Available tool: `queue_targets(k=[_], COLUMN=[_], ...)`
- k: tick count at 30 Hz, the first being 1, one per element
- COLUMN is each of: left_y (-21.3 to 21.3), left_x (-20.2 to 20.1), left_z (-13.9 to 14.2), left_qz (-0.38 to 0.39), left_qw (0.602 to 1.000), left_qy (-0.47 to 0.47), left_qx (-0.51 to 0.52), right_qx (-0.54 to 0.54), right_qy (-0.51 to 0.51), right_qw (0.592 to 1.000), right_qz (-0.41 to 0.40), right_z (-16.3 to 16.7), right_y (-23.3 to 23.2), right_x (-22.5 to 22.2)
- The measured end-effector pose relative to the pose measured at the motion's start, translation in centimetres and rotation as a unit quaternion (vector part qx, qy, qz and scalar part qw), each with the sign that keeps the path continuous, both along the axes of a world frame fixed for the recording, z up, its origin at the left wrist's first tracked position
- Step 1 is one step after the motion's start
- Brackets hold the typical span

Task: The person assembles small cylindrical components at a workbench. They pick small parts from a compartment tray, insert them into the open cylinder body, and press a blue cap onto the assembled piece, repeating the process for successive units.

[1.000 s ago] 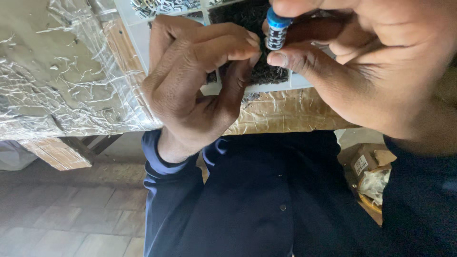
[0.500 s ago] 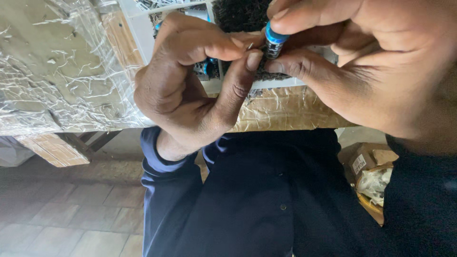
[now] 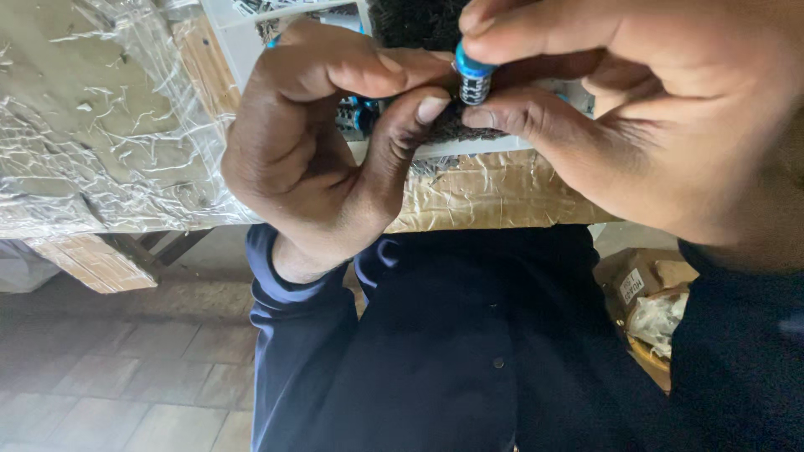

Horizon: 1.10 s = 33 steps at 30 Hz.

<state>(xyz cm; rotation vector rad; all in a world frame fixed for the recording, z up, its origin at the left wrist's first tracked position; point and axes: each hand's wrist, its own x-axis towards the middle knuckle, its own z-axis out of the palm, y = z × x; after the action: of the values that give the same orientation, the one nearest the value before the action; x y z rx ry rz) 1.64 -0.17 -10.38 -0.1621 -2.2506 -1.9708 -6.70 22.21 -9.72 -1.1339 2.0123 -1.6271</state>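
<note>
A small cylinder (image 3: pixel 474 82) with a blue cap and a dark patterned label is held up close to the camera. My right hand (image 3: pixel 662 109) pinches it between thumb and fingers from the right. My left hand (image 3: pixel 322 151) is curled beside it. That hand's forefinger and thumb tips press against the cylinder's left side. Behind the hands, a white tray (image 3: pixel 243 42) holds a dark mass and more blue-capped pieces (image 3: pixel 358 113), mostly hidden.
The tray lies on a table wrapped in crinkled clear plastic (image 3: pixel 100 125) with brown tape along its edge (image 3: pixel 494 192). Below are my dark blue shirt (image 3: pixel 452 351), a tiled floor (image 3: pixel 117 377), and a cardboard box with bags (image 3: pixel 649 305) at the right.
My left forefinger and thumb have closed in on the cylinder from the left. Both hands have shifted slightly up and to the left in the view.
</note>
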Motion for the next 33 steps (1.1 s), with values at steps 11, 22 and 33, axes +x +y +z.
queue_targets(k=[11,22,33], left_y=[0.8,-0.1,0.2], left_x=[-0.9,0.8,0.5], left_z=[0.8,-0.5,-0.1], left_qz=[0.014,-0.009,0.006], left_qw=[0.999,0.999,1.000], left_qy=[0.022,-0.013,0.017], left_qx=[-0.021,0.032,-0.020], right_qx=[0.005,0.010,0.002], right_qy=[-0.009,0.001,0.010], right_qw=[1.000,1.000,1.000], right_qz=[-0.010,0.011,0.022], right_z=[0.3,-0.2,-0.6], right_y=[-0.3,0.4,0.5], right_x=[0.2,-0.1,0.1])
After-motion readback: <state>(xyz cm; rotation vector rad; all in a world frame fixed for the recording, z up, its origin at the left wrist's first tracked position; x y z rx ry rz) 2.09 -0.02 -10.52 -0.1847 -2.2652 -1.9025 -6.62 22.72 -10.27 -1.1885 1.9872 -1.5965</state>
